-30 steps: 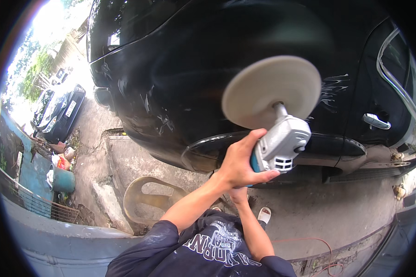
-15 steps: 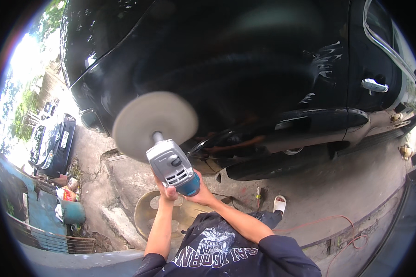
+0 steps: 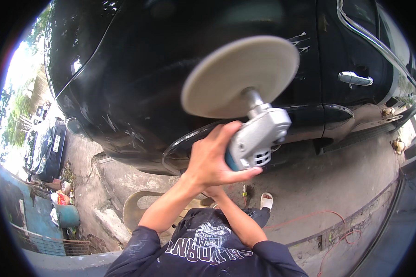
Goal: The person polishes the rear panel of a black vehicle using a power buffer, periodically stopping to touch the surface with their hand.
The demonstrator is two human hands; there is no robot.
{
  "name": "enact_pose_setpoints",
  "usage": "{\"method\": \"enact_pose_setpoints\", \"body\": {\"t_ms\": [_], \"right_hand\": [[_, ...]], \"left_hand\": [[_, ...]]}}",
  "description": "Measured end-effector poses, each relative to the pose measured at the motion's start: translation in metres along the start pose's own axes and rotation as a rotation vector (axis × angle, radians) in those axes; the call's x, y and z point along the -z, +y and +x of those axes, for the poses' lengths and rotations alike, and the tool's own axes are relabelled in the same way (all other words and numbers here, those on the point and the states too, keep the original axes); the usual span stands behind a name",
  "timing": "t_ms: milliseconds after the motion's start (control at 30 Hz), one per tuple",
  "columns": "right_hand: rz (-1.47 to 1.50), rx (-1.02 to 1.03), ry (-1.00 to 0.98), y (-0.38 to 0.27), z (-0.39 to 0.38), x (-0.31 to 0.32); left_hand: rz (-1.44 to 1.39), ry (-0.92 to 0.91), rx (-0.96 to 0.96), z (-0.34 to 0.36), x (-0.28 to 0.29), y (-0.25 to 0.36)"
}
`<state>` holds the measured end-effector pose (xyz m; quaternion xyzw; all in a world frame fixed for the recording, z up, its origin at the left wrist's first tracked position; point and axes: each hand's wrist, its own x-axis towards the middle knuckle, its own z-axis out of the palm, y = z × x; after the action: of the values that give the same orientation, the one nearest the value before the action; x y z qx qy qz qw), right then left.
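Observation:
A polisher (image 3: 261, 134) with a silver head and teal body is in my hands, over a black car's glossy side panel (image 3: 148, 78). Its wide off-white buffing pad (image 3: 240, 76), blurred, faces the panel; whether it touches cannot be told. My left hand (image 3: 212, 159) wraps round the body just behind the head, thumb stretched along the near side. Behind my left wrist, my right hand (image 3: 212, 191) is at the rear of the tool, its fingers mostly hidden. White smears (image 3: 300, 44) show past the pad's upper right edge, and fainter ones lie on the panel further left.
A chrome door handle (image 3: 356, 78) is at the right. Near my feet stands a tan plastic chair (image 3: 131, 210). An orange cord (image 3: 309, 214) runs over the floor at right. A teal bin (image 3: 68, 216) and another dark car (image 3: 51, 150) are at left.
The polisher has swung from the panel's left end to the right and upward, covering part of the white smears. My left hand now shows in front of my right. The view has shifted slightly.

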<state>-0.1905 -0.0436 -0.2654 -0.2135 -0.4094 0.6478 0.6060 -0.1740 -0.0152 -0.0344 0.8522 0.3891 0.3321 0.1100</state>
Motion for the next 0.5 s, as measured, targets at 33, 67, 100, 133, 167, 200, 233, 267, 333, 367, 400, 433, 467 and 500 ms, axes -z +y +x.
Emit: {"method": "enact_pose_setpoints", "body": {"t_ms": [33,67,100,133,167,200,233,267,333,367,400,433,467,500], "right_hand": [[0.013,-0.005,0.027,-0.004,0.000,0.006],[0.030,-0.023,0.036,-0.006,-0.001,0.009],[0.044,-0.041,0.046,-0.004,-0.003,0.009],[0.047,-0.047,0.058,-0.009,0.000,0.009],[0.052,-0.059,0.074,-0.010,-0.003,0.007],[0.050,-0.068,0.083,-0.014,-0.002,0.006],[0.041,-0.065,0.097,-0.019,0.001,0.005],[0.034,-0.083,0.087,-0.018,0.001,-0.002],[0.000,-0.114,0.049,-0.021,0.000,-0.023],[-0.027,-0.127,0.022,-0.020,-0.002,-0.033],[-0.068,-0.127,-0.016,-0.017,-0.005,-0.038],[-0.101,-0.114,-0.062,-0.014,-0.008,-0.050],[-0.133,-0.064,-0.126,-0.006,-0.010,-0.054],[-0.130,-0.138,-0.213,0.026,-0.011,-0.038]], "left_hand": [[0.021,-0.017,-0.001,0.010,-0.006,0.008],[0.028,-0.017,0.010,0.012,-0.010,0.009],[0.037,-0.014,0.026,0.012,-0.013,0.010],[0.028,-0.007,0.028,0.013,-0.013,0.010],[0.018,0.012,0.015,0.010,-0.013,0.008],[0.002,0.015,0.020,0.005,-0.010,0.006],[-0.020,0.019,0.010,0.003,-0.007,0.004],[-0.028,0.034,0.019,-0.005,0.000,0.000],[-0.043,0.094,0.058,-0.029,0.023,-0.013],[-0.064,0.133,0.069,-0.043,0.033,-0.023],[-0.084,0.159,0.085,-0.058,0.041,-0.034],[-0.099,0.219,0.080,-0.076,0.049,-0.049],[-0.172,0.260,0.107,-0.092,0.062,-0.063],[-0.251,0.297,0.122,-0.107,0.071,-0.075]]}}
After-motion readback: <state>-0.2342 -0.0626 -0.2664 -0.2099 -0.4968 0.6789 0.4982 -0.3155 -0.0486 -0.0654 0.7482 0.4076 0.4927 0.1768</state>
